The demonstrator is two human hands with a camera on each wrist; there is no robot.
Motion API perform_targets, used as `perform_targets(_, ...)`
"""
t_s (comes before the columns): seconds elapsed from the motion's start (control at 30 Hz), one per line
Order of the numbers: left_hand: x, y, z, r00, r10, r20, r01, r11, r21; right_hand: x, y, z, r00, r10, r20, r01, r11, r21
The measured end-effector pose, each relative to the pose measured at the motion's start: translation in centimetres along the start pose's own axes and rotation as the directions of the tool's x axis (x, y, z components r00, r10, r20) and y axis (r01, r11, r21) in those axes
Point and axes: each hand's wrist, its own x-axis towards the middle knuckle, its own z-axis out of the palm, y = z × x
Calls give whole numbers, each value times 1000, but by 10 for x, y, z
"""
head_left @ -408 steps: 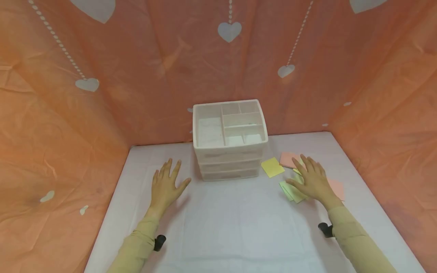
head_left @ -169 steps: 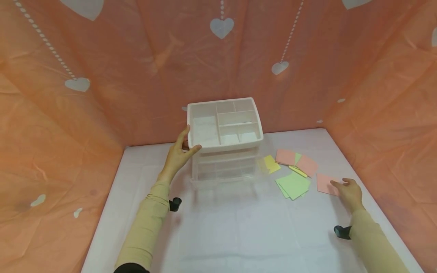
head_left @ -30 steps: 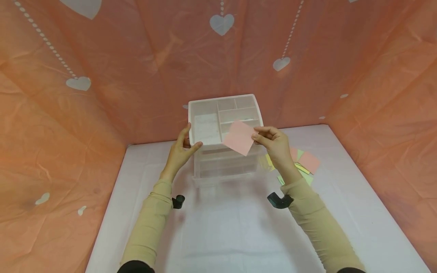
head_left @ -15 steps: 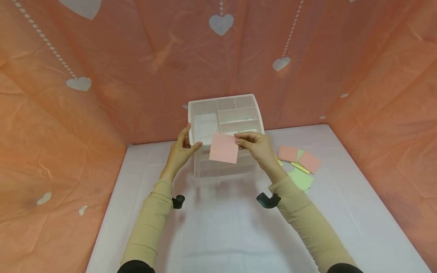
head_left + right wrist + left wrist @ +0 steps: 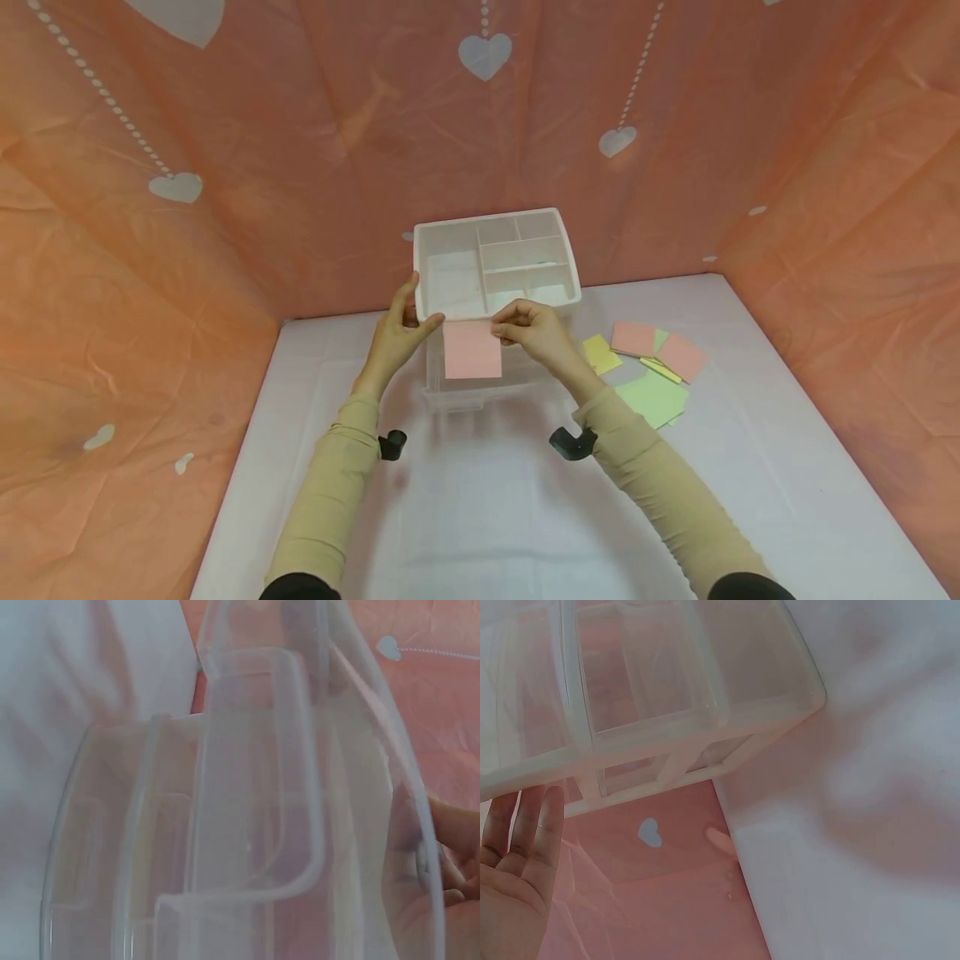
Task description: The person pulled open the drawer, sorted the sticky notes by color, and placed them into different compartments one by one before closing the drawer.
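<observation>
One pink note (image 5: pixel 472 352): we judge it light, limp, creasable; best held by an edge.
Note position: just below frame centre, before the drawer unit (image 5: pixel 454 275), left of our right hand (image 5: pixel 534 333).
Right hand: we pinch the note's upper right corner.
Left hand (image 5: pixel 390 346): we grip the drawer unit's left front corner.

At the lower middle of the frame the table (image 5: pixel 480 517) offers open room between the left sleeve (image 5: pixel 322 487) and the right sleeve (image 5: pixel 667 479); at the centre the drawer box (image 5: pixel 525 372) bars the way, the left hand (image 5: pixel 390 343) at its left corner, a pink note (image 5: pixel 471 352) and the right hand (image 5: pixel 542 335) before it; its top tray (image 5: pixel 450 279) is reachable from above; orange curtain (image 5: pixel 390 167) closes the upper frame
</observation>
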Motion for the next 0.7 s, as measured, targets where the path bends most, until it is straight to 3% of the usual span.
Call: perform_targets(0.7,-1,0,1,1000,18,-5,-18,1000,-3,9,17,16,996,35,82,-24,992,-126)
